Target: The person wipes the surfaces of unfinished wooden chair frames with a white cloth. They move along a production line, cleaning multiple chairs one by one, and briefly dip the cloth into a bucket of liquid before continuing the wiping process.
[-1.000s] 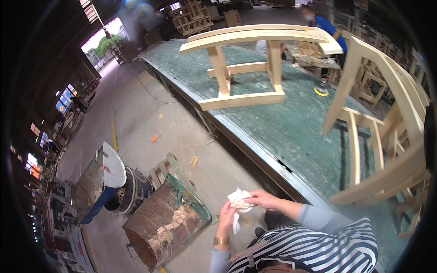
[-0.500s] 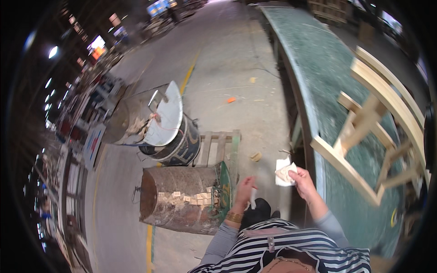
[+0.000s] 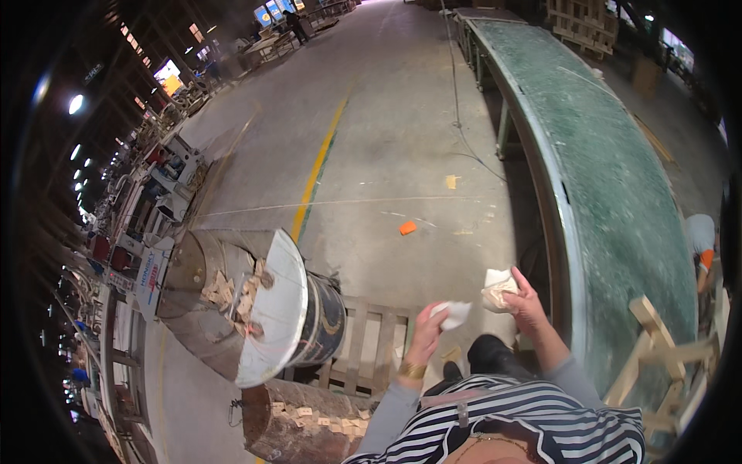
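Observation:
My left hand (image 3: pixel 423 334), a gold bracelet at its wrist, is closed on a small white sheet (image 3: pixel 456 314), paper or cloth. In front of the bench edge, my right hand (image 3: pixel 529 304) pinches a crumpled white-and-beige sheet (image 3: pixel 498 289) between thumb and fingers. The two hands are apart, held above the floor in front of my striped clothing (image 3: pixel 525 417). My dark shoes (image 3: pixel 491 354) show below them.
A long green-topped bench (image 3: pixel 595 155) runs along the right, bearing a wooden frame (image 3: pixel 657 352). Beyond it a co-worker's sleeve (image 3: pixel 701 230) shows. At left are tipped drums, one (image 3: pixel 297 433) with wood blocks, another (image 3: pixel 321 309) beside a pallet (image 3: pixel 367 340). An orange piece (image 3: pixel 407 228) lies on the floor.
My view has swung, so the drums and wooden frame sit lower. My left hand has raised its white sheet toward the right hand. A co-worker's sleeve now shows at the right.

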A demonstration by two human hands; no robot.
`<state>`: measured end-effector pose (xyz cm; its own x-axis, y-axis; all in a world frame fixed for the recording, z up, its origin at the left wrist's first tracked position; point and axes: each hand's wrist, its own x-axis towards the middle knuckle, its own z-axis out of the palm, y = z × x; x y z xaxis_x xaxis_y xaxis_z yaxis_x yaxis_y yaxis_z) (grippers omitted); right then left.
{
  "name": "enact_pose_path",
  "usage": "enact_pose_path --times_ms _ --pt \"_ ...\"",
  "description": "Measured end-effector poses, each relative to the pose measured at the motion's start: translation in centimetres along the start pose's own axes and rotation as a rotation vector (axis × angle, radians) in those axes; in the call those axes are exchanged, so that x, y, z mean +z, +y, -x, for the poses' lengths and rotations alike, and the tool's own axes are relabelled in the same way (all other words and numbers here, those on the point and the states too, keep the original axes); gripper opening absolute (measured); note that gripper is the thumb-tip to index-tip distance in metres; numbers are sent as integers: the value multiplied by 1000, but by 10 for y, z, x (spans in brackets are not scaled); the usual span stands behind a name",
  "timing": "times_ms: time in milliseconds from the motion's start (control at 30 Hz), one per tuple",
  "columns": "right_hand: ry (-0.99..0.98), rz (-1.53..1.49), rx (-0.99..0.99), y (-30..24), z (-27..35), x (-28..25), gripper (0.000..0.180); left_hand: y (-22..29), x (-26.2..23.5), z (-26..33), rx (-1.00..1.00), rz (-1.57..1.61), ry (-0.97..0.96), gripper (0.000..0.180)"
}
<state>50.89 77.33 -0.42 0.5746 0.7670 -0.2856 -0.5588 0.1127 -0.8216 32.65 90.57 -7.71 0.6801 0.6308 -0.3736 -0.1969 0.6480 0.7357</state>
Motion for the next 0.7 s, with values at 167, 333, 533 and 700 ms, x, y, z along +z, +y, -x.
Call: enact_pose_path --times_ms 167,333,533,700 --pt "-169 -57 171 -27 -186 12 34 88 50 -195 231 -215 49 35" --pt "-314 8 306 -58 -416 77 35 173 31 -374 294 -252 308 39" --pt "-758 370 153 -136 -671 223 36 308 -16 -527 404 -172 533 33" --pt "-804 355 141 -169 -859 282 33 397 -22 -696 391 -230 625 31"
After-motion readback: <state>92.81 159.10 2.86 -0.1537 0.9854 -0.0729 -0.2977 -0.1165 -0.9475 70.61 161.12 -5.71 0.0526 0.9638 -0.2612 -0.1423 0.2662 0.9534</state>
